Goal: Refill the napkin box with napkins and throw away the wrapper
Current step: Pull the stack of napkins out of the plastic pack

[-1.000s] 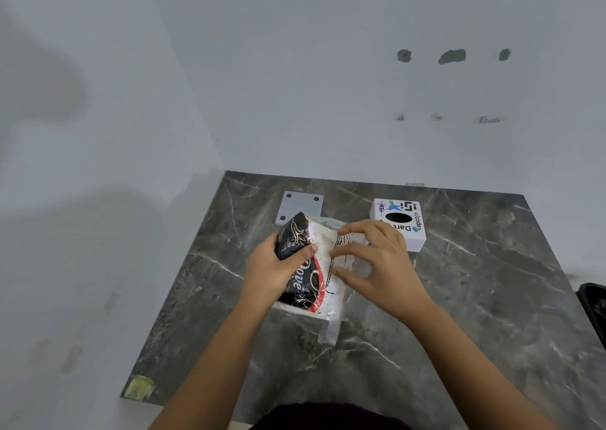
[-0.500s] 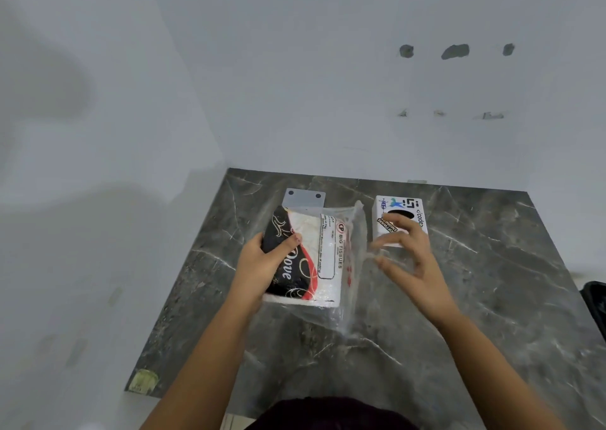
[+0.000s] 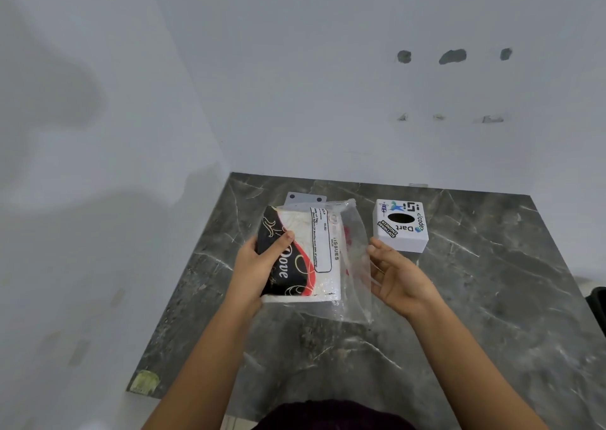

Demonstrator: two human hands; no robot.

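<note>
Our left hand (image 3: 259, 265) grips the napkin pack (image 3: 301, 256) left of the napkin box (image 3: 400, 224), right hand (image 3: 398, 275) open w/ fingertips at the loose wrapper flap (image 3: 355, 265); a hard tug could spill napkins.

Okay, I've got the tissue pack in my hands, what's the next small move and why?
Probably pull the clear flap with the right hand to open the wrapper wider. The left hand grips the tissue pack, the napkins look still inside, and the napkin box stands apart, unfilled.

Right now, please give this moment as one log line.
left hand: holds napkin pack | right hand: open at clear wrapper | napkin box: untouched
</note>
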